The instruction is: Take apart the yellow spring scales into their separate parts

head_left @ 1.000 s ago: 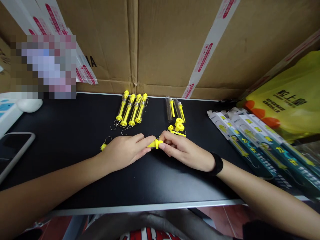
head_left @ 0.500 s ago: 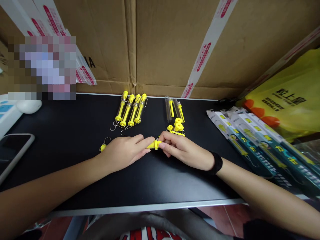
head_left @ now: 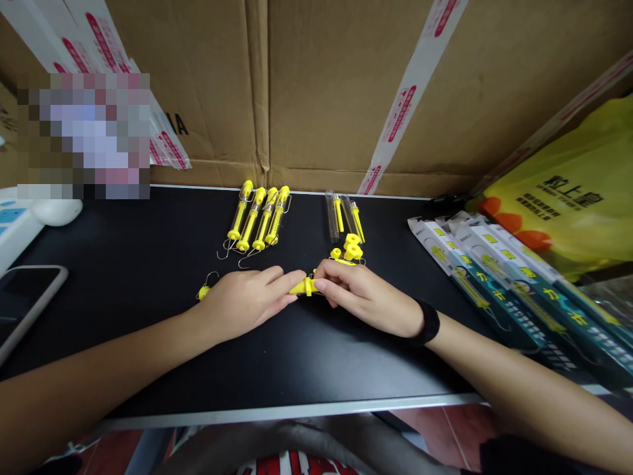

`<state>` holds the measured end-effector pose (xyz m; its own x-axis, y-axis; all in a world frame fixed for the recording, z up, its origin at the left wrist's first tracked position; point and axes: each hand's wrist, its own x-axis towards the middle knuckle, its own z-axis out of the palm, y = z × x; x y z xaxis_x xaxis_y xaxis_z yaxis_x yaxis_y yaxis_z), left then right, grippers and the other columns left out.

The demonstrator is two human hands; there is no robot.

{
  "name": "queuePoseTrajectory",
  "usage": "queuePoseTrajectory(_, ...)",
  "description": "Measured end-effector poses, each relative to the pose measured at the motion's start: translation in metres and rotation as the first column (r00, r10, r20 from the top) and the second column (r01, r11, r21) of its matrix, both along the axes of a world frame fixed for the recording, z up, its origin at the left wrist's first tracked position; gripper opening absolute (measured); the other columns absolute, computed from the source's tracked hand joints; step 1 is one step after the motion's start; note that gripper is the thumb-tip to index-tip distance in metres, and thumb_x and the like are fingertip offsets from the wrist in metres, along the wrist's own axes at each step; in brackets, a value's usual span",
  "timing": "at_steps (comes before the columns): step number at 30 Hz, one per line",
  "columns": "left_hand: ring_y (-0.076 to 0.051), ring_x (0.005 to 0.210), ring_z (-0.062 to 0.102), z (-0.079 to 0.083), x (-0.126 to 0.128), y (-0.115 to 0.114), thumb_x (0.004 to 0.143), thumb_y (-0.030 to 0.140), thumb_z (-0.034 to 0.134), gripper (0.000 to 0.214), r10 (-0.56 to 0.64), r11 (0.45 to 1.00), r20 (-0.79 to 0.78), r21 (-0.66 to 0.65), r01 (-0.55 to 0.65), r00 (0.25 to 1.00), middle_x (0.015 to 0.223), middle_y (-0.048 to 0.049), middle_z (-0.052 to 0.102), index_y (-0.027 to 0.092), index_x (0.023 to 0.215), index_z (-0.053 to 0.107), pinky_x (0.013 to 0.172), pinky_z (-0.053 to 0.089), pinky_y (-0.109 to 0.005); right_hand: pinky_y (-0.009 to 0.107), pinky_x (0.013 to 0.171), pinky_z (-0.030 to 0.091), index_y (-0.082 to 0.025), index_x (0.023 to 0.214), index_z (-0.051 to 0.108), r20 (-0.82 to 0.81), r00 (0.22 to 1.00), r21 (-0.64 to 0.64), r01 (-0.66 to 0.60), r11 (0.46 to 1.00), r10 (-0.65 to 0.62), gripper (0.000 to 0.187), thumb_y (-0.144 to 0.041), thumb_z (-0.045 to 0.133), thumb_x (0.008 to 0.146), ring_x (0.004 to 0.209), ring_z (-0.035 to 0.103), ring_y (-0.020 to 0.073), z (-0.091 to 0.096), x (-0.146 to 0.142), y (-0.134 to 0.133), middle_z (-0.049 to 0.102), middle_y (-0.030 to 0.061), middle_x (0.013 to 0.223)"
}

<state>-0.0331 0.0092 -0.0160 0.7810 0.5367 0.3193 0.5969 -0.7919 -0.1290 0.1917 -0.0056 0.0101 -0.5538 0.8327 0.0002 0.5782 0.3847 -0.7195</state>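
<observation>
My left hand (head_left: 250,300) is closed over a yellow spring scale (head_left: 301,287), lying flat and level just above or on the table; most of it is hidden under the fingers. At its right end, my right hand (head_left: 353,290) pinches the yellow part between thumb and fingers. A yellow cap with a wire hook (head_left: 204,291) pokes out left of my left hand; whether it joins the held piece is hidden. Behind my right hand lie small yellow nuts and caps (head_left: 353,248). Beyond them rest clear tubes (head_left: 331,218) and yellow inner rods (head_left: 357,221).
Several assembled spring scales (head_left: 257,218) with hooks lie in a row at the back. Packaged spring scales (head_left: 494,284) and a yellow bag (head_left: 573,191) stand right. A phone (head_left: 30,303) and a power strip (head_left: 20,224) sit left. A cardboard box (head_left: 316,92) walls the back.
Both hands stay in nearly the same place on the spring scale. Only a very slight shift of my right fingers shows.
</observation>
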Motion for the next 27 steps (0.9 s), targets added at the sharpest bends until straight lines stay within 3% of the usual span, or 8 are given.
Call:
queuePoseTrajectory(4,-0.009,0.065,0.061,0.0006,0.0003,-0.0005,0.095,0.035,0.036,0.030,-0.007,1.000,-0.013,-0.002,0.007,1.000,0.081,0.0028,0.059,0.024,0.121,0.044,0.051,0.037,-0.022,0.022,0.057,0.036,-0.018,0.082,0.050,0.013,1.000,-0.023,-0.002,1.000,0.003,0.026,-0.037,0.038,0.094,0.058,0.048,0.0094,-0.0011,-0.0001,0.0001,0.053,-0.0021,0.064)
queuePoseTrajectory(12,-0.010,0.065,0.062,0.0010,0.0000,-0.0002,0.094,0.035,0.036,0.029,0.003,0.999,-0.006,-0.033,-0.003,1.000,0.084,0.0025,0.060,0.024,0.120,0.044,0.051,0.038,-0.022,0.020,0.056,0.036,-0.019,0.090,0.047,-0.052,0.999,0.047,-0.002,0.999,0.005,0.009,-0.027,0.051,0.087,0.058,0.046,0.0082,-0.0042,-0.0004,-0.0002,0.052,-0.0035,0.069)
queuePoseTrajectory(22,-0.010,0.065,0.061,0.0007,0.0006,-0.0003,0.094,0.036,0.036,0.030,0.004,1.000,0.003,-0.013,-0.004,1.000,0.083,0.0028,0.060,0.024,0.121,0.044,0.052,0.038,-0.022,0.022,0.059,0.037,-0.018,0.090,0.052,0.021,0.999,0.042,-0.029,0.999,0.029,0.025,-0.038,0.039,0.093,0.060,0.048,0.0097,0.0011,0.0009,0.0003,0.054,-0.0011,0.069)
queuePoseTrajectory(27,-0.011,0.065,0.062,0.0004,0.0002,0.0003,0.094,0.035,0.036,0.030,-0.002,1.000,-0.006,-0.014,0.002,1.000,0.085,0.0036,0.060,0.025,0.122,0.042,0.051,0.038,-0.023,0.021,0.058,0.036,-0.017,0.090,0.051,-0.011,0.999,0.047,-0.042,0.998,0.042,0.017,-0.033,0.045,0.091,0.061,0.048,0.0091,-0.0010,0.0007,0.0005,0.054,-0.0018,0.070)
